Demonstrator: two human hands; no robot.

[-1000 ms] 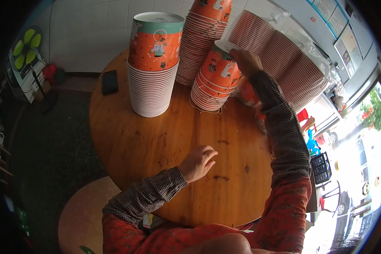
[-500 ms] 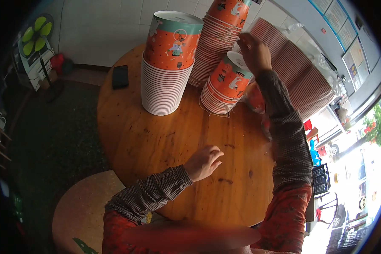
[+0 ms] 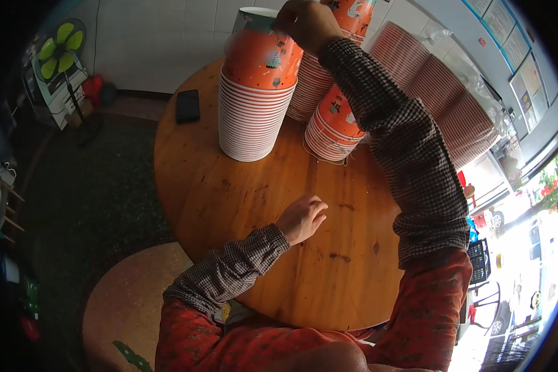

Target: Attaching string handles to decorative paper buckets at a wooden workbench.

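A tall stack of orange-and-green printed paper tubs (image 3: pixel 256 118) stands upside down on a round wooden table (image 3: pixel 273 192). My right hand (image 3: pixel 310 26) is up beside the top tub, fingers bent and pinched against its green band. Whatever the fingertips hold, if anything, is hidden. My forearm partly covers a short stack of matching tubs (image 3: pixel 335 127), with thin strands around its base. Behind it rises another tall stack of tubs (image 3: pixel 313 90). My left hand (image 3: pixel 301 220) hovers over or rests on the near tabletop, fingers loosely curled, thumb apart, holding nothing.
Long nested rows of tubs in clear plastic (image 3: pixel 449 99) lean at the right. A dark phone (image 3: pixel 188 106) lies at the table's left edge. A green-bladed fan (image 3: pixel 62 48) stands far left, and a round stool (image 3: pixel 136 297) sits near left.
My right hand has moved left from above the short stack to the top of the front tall stack. My left hand has hardly moved. The view has shifted slightly.
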